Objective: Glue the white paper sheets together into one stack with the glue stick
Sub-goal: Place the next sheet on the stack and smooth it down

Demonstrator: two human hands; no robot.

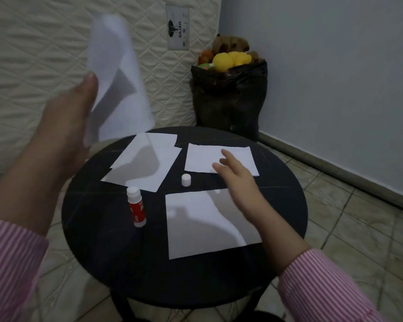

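My left hand (65,122) is raised above the table's left side and grips a curled white paper sheet (119,73), blurred by motion. My right hand (236,175) hovers with fingers spread over the table, between the near sheet (200,226) and the far right sheet (205,158); it holds nothing. Two overlapping sheets (144,163) lie at the far left. The uncapped glue stick (136,206), white with a red label, stands near the table's left side. Its white cap (186,180) stands apart in the middle.
The round black table (107,252) stands on a tiled floor (349,233). A quilted mattress (33,54) leans against the wall behind it. A black bag of plush toys (228,98) sits in the corner by the grey wall.
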